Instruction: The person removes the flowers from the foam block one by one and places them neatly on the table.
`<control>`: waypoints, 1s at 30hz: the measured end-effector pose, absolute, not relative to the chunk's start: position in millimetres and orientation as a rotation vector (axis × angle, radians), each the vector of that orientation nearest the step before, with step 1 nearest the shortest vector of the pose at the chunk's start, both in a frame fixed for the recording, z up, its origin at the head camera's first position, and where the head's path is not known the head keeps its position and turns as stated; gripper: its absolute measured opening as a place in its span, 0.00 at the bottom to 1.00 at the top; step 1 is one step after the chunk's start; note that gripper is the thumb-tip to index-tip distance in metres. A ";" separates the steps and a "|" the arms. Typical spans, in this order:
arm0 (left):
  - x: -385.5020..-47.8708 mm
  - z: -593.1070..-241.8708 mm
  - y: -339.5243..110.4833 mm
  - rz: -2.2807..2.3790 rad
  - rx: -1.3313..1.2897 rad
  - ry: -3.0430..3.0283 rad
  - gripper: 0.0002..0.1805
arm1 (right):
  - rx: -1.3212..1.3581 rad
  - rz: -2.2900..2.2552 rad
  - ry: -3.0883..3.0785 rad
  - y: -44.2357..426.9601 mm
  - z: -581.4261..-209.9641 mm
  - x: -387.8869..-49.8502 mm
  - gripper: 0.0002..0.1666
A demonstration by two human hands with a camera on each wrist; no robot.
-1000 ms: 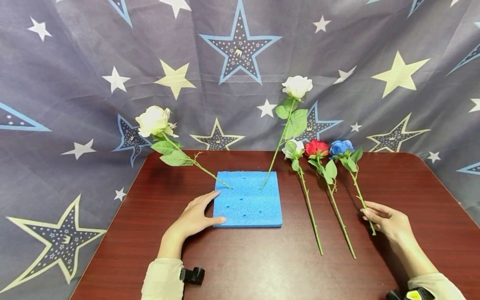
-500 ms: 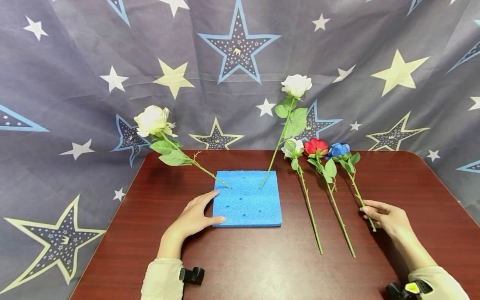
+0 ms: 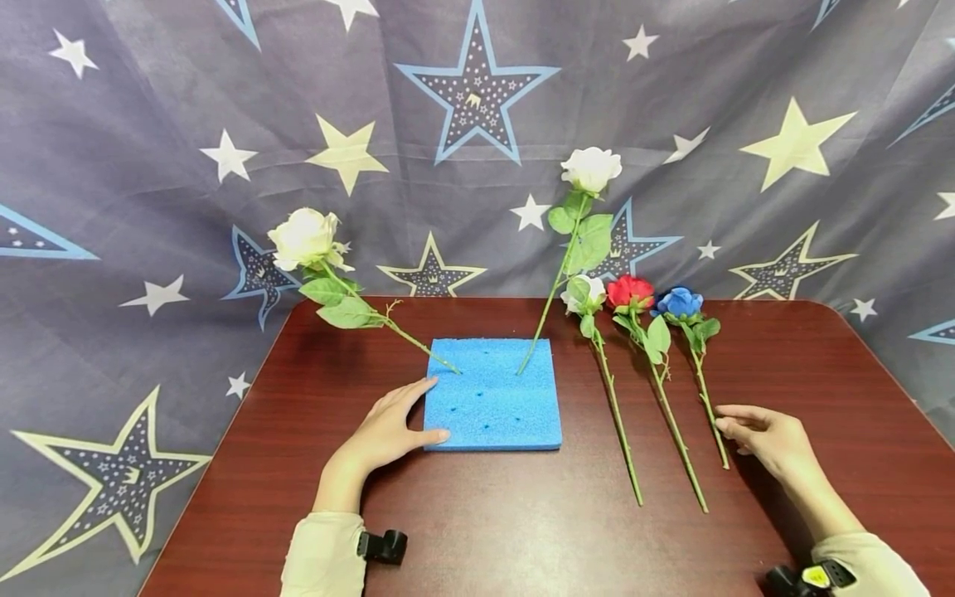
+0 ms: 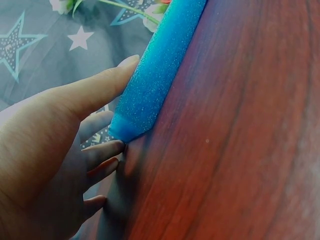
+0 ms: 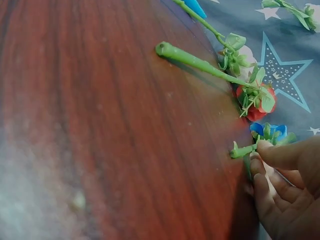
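Observation:
A blue foam block [image 3: 492, 406] with several small holes lies on the table. My left hand [image 3: 380, 427] rests against its left side, thumb on the near corner and fingers spread fairly straight. In the left wrist view, the thumb [image 4: 107, 85] touches the foam block [image 4: 155, 75]. My right hand [image 3: 772, 439] pinches the lower stem of a blue rose [image 3: 681, 303]. The right wrist view has the thumb [image 5: 280, 154] on that stem [image 5: 242, 151], close to its cut end; the other fingers are partly hidden.
A cream rose [image 3: 306, 240] leans left out of the foam; a white rose [image 3: 591, 172] stands tilted right in it. A smaller white rose [image 3: 584, 296] and a red rose [image 3: 630, 294] lie left of the blue one. A starred curtain [image 3: 477, 207] hangs behind the table.
The blue rose's lower stem has shifted left with my right hand, so the rose lies straighter. Its bloom has swung slightly left, then back right. My left hand keeps its place on the foam.

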State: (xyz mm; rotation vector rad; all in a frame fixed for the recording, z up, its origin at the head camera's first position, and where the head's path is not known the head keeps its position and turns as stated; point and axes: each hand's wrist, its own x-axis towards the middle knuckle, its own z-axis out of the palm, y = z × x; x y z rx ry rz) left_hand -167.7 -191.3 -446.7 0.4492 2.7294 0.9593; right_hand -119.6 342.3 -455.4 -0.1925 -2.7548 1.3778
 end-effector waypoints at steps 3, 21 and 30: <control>-168.6 -447.5 -191.3 0.954 0.447 2.731 0.50 | -0.196 1.390 -2.739 341.5 -455.7 -118.8 0.24; -168.8 -447.4 -191.7 0.956 0.442 2.723 0.50 | -0.187 1.558 -2.535 324.8 -444.1 -118.3 0.12; -168.6 -448.8 -192.4 0.956 0.449 2.728 0.50 | -0.146 1.561 -2.459 299.6 -430.3 -118.2 0.09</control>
